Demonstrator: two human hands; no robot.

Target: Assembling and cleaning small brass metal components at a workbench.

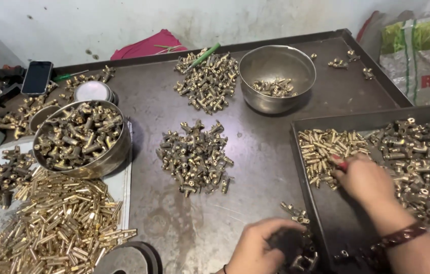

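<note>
I count two steel bowls [277, 76] beyond the tray [321, 213]; my right hand [362, 178] pinches small brass pins [326, 144] inside it, my left hand [260, 248] curls over fittings [296, 213] beside it.

This is a small metal-parts workshop, a place for sorting or putting together brass fittings by hand. A dark metal worktable [255, 152] with a raised rim carries heaps of T-shaped brass fittings [194, 157], a spread of shiny brass pins [62, 218] and steel bowls [277, 76] filled with more parts (one bowl nearly empty). A shallow metal tray [326, 213] holds further pieces, and the stained, bare wall [123, 20] behind fits a rough work room
</note>
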